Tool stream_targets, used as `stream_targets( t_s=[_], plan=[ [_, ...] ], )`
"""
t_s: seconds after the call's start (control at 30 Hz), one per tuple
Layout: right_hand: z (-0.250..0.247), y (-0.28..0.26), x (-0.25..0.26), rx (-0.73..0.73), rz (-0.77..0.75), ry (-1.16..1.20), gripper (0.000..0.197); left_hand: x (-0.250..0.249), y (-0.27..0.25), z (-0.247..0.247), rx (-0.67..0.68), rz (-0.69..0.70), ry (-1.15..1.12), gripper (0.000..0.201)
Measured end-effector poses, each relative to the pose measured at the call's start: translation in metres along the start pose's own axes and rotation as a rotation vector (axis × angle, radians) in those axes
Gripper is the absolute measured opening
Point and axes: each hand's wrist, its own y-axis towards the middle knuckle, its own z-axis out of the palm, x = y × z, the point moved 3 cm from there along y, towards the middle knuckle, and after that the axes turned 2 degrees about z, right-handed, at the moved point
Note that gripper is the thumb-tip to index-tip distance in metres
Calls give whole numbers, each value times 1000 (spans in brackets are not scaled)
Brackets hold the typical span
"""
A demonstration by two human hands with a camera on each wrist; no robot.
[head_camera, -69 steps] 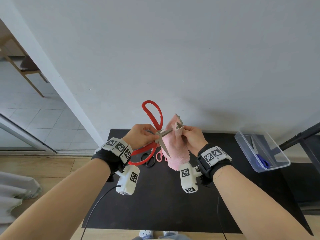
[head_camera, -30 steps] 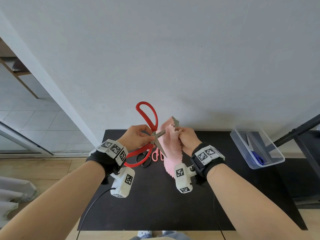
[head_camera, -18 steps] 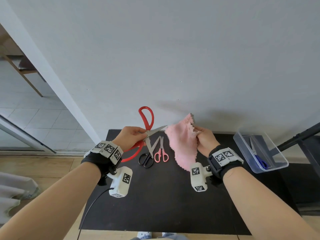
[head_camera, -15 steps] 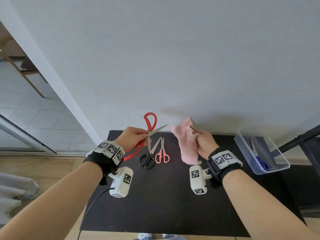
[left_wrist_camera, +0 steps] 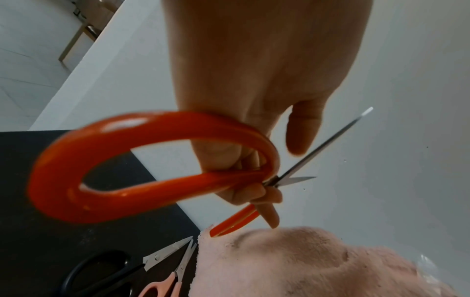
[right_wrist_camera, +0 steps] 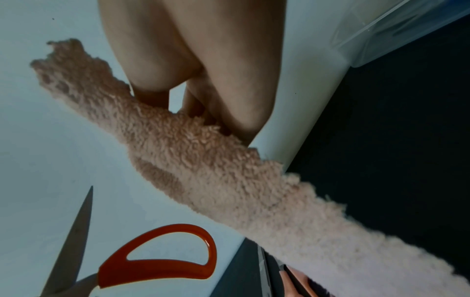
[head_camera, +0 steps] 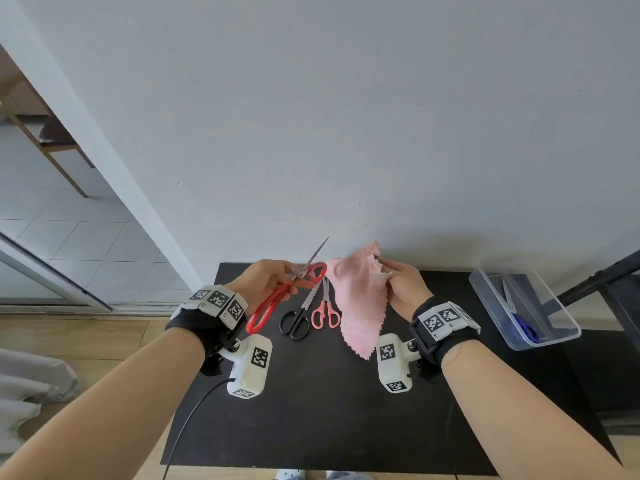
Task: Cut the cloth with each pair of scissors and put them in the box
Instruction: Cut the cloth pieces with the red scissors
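Note:
My left hand (head_camera: pixel 289 280) grips the big red-handled scissors (head_camera: pixel 268 308) near the pivot, above the black table (head_camera: pixel 329 410). Their blades (head_camera: pixel 317 252) are slightly apart and point up toward the wall. In the left wrist view one red handle loop (left_wrist_camera: pixel 76 160) fills the frame under that hand (left_wrist_camera: pixel 254 80). My right hand (head_camera: pixel 391 275) pinches the top edge of the pink fluffy cloth (head_camera: pixel 360 299), which hangs down to the table. The right wrist view shows the cloth (right_wrist_camera: pixel 203 160) between its fingers (right_wrist_camera: pixel 203 110), clear of the red scissors (right_wrist_camera: pixel 165 267).
Black-handled scissors (head_camera: pixel 296 318) and small pink-handled scissors (head_camera: pixel 325 311) lie side by side on the table between my hands. At the right end stands a clear plastic box (head_camera: pixel 550 336) holding blue-handled scissors (head_camera: pixel 521 322). A grey wall runs close behind the table.
The red scissors have come out of the cloth and moved left. My left hand has turned them so the blades point up. My right hand has carried the cloth to the right.

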Motion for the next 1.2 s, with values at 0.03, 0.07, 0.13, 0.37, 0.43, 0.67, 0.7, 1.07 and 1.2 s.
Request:
stream_targets(
  t_s=[0.03, 0.07, 0.13, 0.37, 0.43, 0.67, 0.7, 1.07, 1.2],
  plan=[
    [1, 1, 0, 0, 1, 0, 25, 0, -1, 1, 16, -7, -26, 35],
    [2, 1, -1, -1, 2, -1, 25, 1, -1, 2, 25, -1, -29, 36],
    [3, 1, -1, -4, 4, -15, 25, 2, 1, 2, 21, 42, 42, 34],
    [17, -3, 6, 47, -54, -88, 22, 4, 7, 0, -120, 169, 276, 16],
    [23, -5, 10, 93, -93, -125, 19, 2, 6, 2, -115, 166, 307, 16],
    [45, -6, 18, 183, -189, -300, 15, -6, 4, 7, -77, 185, 380, 20],
    [48, -6, 19, 187, -191, -318, 14, -8, 4, 8, -79, 202, 401, 19],
    [64, -8, 10, 320, -103, -257, 11, -19, 3, 14, -101, 285, 429, 12],
    [66, -6, 6, 301, -93, -313, 7, -14, 3, 18, -106, 266, 472, 15]
  ],
)
